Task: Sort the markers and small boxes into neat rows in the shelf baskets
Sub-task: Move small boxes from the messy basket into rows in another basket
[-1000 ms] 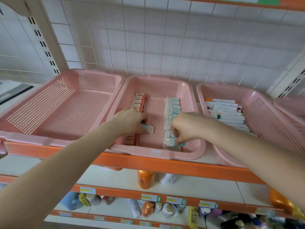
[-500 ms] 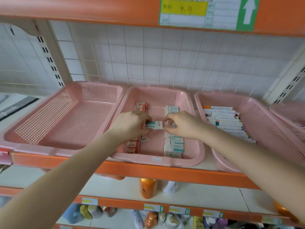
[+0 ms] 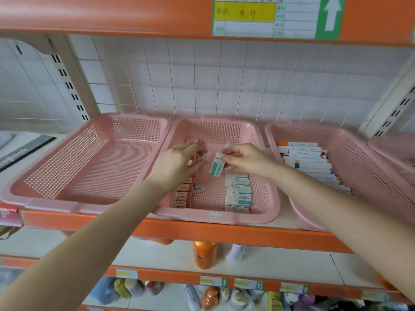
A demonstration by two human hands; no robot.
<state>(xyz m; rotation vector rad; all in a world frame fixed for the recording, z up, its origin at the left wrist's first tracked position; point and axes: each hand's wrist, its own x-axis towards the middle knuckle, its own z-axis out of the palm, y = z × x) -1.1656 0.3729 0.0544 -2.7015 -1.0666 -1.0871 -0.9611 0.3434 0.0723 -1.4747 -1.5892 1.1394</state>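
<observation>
Head view: the right hand (image 3: 249,160) pinches the teal box (image 3: 216,168) by its top end; it is probably light and stiff. The left hand (image 3: 177,163) has its fingers extended.

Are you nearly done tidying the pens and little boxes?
Over halfway, it seems. Done: the markers lie in a row in the right basket, and the middle basket has a red row and a teal row of boxes. In hand: the right hand pinches one teal box; the left hand is over the red row. Left: place that box and the loose small box.
</observation>
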